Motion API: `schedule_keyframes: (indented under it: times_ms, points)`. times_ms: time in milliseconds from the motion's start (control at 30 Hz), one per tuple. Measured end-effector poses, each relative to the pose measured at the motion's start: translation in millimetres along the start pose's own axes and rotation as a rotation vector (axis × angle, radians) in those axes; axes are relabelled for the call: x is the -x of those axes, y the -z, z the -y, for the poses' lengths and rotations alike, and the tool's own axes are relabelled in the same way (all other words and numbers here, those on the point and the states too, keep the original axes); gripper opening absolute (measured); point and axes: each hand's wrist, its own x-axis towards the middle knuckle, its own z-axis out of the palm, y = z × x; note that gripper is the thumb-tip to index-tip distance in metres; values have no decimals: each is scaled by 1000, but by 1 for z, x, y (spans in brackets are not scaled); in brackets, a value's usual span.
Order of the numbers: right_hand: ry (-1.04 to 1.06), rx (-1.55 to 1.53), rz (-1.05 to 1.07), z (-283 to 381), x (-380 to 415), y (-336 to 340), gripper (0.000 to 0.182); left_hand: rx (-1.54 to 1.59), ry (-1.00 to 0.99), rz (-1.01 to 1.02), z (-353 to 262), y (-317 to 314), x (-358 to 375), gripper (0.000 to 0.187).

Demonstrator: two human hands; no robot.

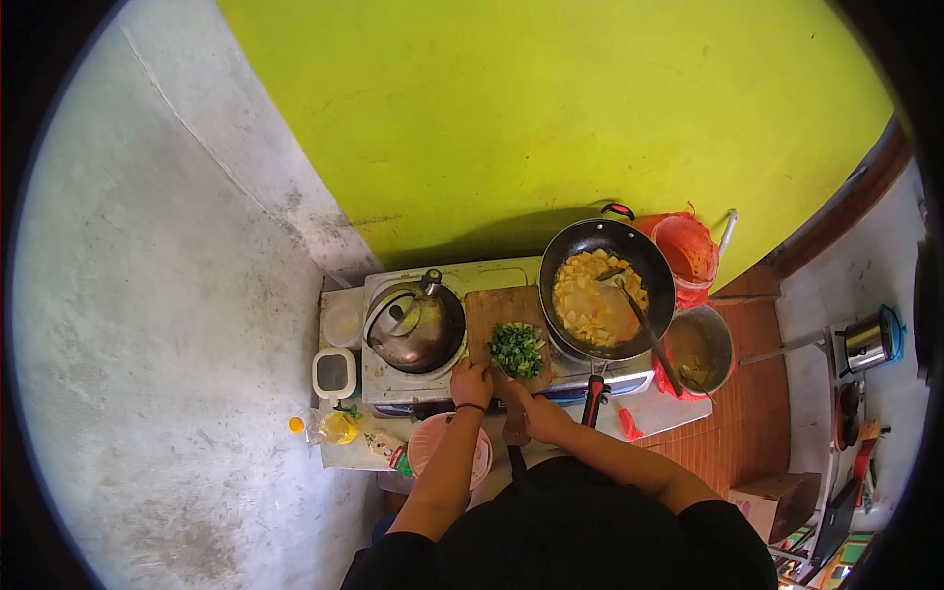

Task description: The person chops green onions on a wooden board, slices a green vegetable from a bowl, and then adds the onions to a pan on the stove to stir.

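Chopped green leaves [516, 351] lie heaped on a wooden cutting board [482, 310], which rests on the stove between a kettle and a wok. At the board's near left corner is my left hand [471, 383], its fingers curled; what they hold, if anything, is hidden. A dark knife blade [514, 425] shows between my hands, just below the leaves. My right hand [541, 417] is closed against the knife's right side, and its grip is partly hidden.
A metal kettle [418, 334] stands left on the stove [388, 393]. Right of the board, a wok [565, 246] holds yellowish food and a spatula [644, 320]. Beyond it are a red bucket [685, 246] and a metal pot [718, 339]. A pink basket [433, 442] is below my left hand.
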Motion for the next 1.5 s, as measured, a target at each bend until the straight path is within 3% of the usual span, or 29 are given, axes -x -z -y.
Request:
schedule_keyframes:
  times_ms: [100,600,800,1000,1100,1500]
  points:
    - [25,27,-42,2,3,0,68,2,6,-2,-1,1,-1,16]
    - [6,32,38,15,-13,11,82,25,21,7,3,-3,-6,11]
    - [20,310,0,16,-26,9,85,-11,29,-12,1,-3,-2,10]
    - [32,63,-40,2,-20,12,81,-30,-43,-50,0,-1,8,13]
    - [79,-71,-39,-6,-19,8,76,104,-12,-42,3,-7,6,15]
    - [70,66,-2,2,1,15,70,129,57,-21,-3,-10,-3,12]
